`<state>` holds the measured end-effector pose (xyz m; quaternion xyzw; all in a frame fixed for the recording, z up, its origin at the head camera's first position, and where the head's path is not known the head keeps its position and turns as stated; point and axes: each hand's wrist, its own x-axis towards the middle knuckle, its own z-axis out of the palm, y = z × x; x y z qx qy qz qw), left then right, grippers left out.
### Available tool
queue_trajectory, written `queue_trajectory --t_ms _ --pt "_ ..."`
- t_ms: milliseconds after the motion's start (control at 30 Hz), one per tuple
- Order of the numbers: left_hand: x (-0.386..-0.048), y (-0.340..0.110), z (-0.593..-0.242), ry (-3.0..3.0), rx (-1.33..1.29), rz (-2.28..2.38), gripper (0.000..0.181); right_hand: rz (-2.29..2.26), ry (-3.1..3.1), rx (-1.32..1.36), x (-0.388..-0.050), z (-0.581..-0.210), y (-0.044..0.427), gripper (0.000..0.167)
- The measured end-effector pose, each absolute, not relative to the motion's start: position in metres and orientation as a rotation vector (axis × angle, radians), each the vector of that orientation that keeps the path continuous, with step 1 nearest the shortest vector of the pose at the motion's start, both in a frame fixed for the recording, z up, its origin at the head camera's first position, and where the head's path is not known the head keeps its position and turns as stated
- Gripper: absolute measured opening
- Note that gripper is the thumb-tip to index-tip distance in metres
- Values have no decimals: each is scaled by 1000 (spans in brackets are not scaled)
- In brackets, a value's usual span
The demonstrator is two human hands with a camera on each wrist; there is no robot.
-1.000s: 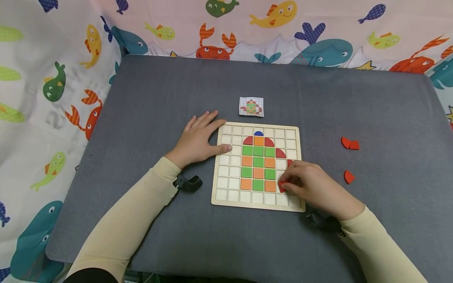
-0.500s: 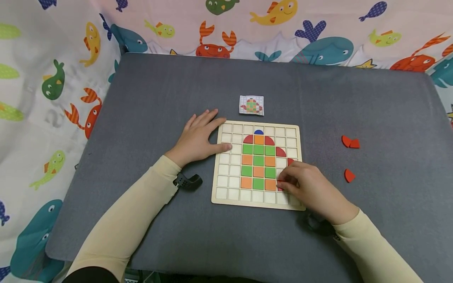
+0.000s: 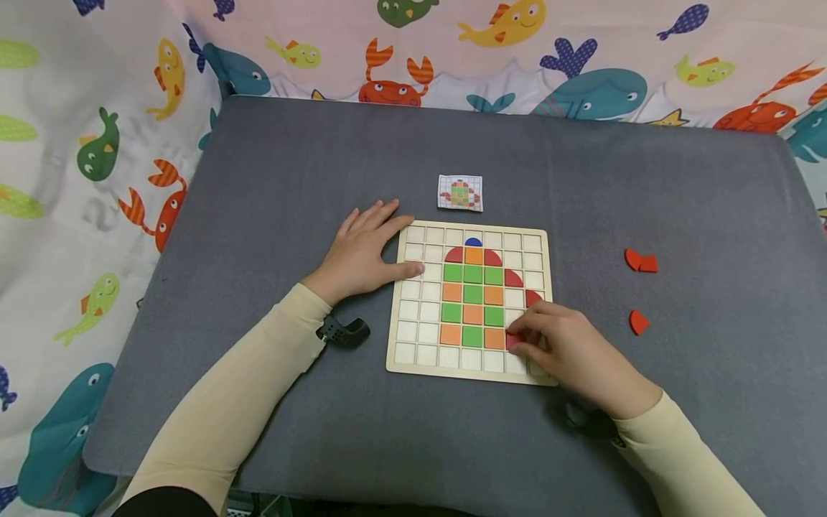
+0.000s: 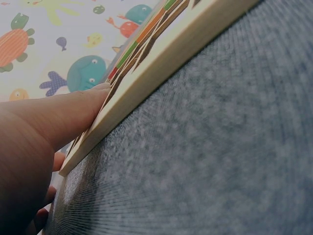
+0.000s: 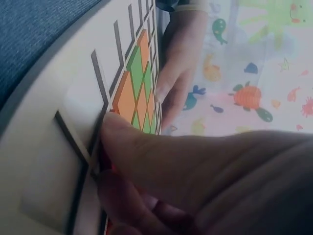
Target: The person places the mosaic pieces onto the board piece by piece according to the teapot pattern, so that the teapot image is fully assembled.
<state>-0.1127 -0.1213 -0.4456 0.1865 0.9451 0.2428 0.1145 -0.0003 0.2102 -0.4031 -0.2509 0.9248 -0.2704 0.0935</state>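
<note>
A wooden grid board [image 3: 426, 352] lies on the grey table, with green, orange, red and blue tiles set in its cells. My left hand [image 3: 362, 255] rests at its upper left corner, fingers spread and the thumb [image 4: 78, 107] on the rim. Over the lower right cells, my right hand [image 3: 575, 352] pinches a red tile [image 3: 510, 340] at the cell beside the bottom right orange tile [image 3: 494, 338]. Most of that tile is hidden by the thumb [image 5: 127, 142] and fingers. Red quarter-round tiles [image 3: 513, 278] step down the board's right side.
Above the board lies a small pattern card [image 3: 460, 193] with a coloured grid picture. To the right are two loose red tiles [image 3: 648, 263] side by side, and another red tile [image 3: 638, 322] below them. A curtain printed with sea animals [image 3: 390, 92] hangs behind the table.
The red tile in my right hand has gone from tilted over the cell to lying down at it. My right hand has shifted slightly downward; the left has stayed put.
</note>
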Motion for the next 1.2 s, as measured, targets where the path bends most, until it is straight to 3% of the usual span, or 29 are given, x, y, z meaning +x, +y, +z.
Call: queue_trajectory --t_ms 333,900,1200 --pt "-114 -121 -442 2776 548 717 88 -833 2833 -747 -9 -390 237 22" --pt "-114 -121 -444 2770 548 707 88 -542 2860 -233 -16 -391 321 43" --pt "-113 -122 -445 2767 554 715 88 -562 2853 -267 -17 -399 331 31"
